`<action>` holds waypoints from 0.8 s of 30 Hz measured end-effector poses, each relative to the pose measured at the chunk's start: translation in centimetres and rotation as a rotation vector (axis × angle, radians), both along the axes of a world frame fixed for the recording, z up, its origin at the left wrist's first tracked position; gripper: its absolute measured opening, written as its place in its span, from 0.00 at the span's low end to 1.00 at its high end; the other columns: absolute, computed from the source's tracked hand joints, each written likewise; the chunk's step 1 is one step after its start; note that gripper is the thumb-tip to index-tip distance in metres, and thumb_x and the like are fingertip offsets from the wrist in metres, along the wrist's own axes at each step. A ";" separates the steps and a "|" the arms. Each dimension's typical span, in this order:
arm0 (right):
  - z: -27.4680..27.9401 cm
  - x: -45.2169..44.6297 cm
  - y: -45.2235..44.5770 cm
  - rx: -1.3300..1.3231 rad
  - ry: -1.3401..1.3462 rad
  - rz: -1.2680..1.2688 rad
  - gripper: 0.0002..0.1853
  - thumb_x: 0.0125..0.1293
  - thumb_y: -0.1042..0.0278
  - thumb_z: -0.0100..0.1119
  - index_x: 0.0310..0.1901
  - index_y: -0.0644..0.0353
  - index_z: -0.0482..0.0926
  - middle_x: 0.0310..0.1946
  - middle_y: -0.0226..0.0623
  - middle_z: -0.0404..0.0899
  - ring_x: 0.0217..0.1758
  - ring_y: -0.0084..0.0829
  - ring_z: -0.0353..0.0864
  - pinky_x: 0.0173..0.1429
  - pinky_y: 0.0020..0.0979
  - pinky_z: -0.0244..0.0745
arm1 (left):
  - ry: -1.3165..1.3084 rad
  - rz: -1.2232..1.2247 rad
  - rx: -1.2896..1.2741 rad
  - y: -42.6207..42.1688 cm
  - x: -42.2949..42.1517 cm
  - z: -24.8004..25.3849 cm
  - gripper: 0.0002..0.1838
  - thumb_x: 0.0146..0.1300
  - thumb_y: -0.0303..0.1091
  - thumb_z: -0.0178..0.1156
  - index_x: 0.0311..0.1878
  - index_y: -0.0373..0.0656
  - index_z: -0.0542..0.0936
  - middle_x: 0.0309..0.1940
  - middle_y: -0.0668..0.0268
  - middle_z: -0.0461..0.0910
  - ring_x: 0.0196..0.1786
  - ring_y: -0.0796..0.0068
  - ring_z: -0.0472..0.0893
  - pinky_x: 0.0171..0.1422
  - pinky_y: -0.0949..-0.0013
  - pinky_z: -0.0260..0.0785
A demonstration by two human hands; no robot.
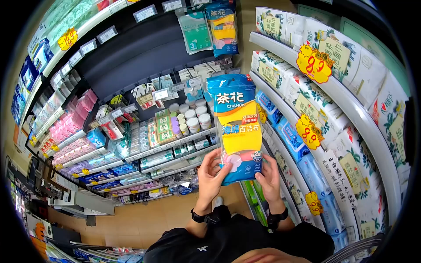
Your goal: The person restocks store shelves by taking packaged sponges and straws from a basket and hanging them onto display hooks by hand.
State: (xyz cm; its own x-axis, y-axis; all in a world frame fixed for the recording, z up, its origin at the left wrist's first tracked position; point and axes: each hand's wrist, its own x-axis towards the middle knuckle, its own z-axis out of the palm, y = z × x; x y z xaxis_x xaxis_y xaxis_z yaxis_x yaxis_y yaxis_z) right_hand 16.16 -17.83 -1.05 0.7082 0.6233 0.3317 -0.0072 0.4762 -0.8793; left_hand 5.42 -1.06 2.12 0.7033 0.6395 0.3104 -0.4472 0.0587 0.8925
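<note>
A blue and yellow packet of sponge scouring pads (239,131), printed "CHAHUA", is held upright in front of me by both hands. My left hand (212,175) grips its lower left edge, with the thumb on the front and the fingers behind. At the lower right edge, my right hand (268,177) pinches the packet, thumb forward. A similar blue and yellow packet (222,28) hangs on the dark back panel above, beside a green packet (195,30).
Shelves of white tissue packs (302,107) with yellow price tags (313,63) rise close on my right. Ahead and left, a shelf unit holds white jars (193,125), pink packs (70,118) and hanging goods. Tan floor tiles (153,215) lie below.
</note>
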 end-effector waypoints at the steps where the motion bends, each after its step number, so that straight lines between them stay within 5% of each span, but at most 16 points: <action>1: 0.0 0.4 0.4 0.000 0.001 -0.001 0.36 0.70 0.76 0.60 0.75 0.67 0.55 0.61 0.48 0.75 0.63 0.33 0.75 0.69 0.34 0.67 | 0.004 -0.017 0.001 0.4 0.5 0.0 0.31 0.64 0.17 0.68 0.69 0.30 0.69 0.62 0.56 0.76 0.59 0.72 0.81 0.59 0.71 0.78; 15: 4.7 9.0 13.1 0.248 -0.031 -0.176 0.31 0.72 0.77 0.58 0.72 0.69 0.58 0.62 0.49 0.75 0.65 0.33 0.74 0.71 0.34 0.66 | -0.080 -0.060 0.226 11.1 10.1 5.3 0.39 0.62 0.20 0.70 0.75 0.30 0.63 0.64 0.52 0.75 0.65 0.68 0.78 0.67 0.66 0.73; 24: 8.3 16.4 21.5 0.321 -0.072 -0.276 0.27 0.75 0.77 0.55 0.72 0.72 0.62 0.64 0.49 0.76 0.65 0.31 0.75 0.70 0.32 0.69 | -0.139 -0.136 0.342 19.5 18.9 10.7 0.38 0.63 0.24 0.71 0.75 0.31 0.65 0.58 0.53 0.81 0.58 0.72 0.81 0.64 0.69 0.74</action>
State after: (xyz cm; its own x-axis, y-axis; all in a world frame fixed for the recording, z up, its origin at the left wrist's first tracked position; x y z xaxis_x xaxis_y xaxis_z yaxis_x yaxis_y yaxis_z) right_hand 32.57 3.69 7.28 0.8018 0.2702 0.5330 0.2152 0.7015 -0.6794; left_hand 24.28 18.40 12.80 0.7107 0.3861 0.5880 -0.5741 -0.1648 0.8021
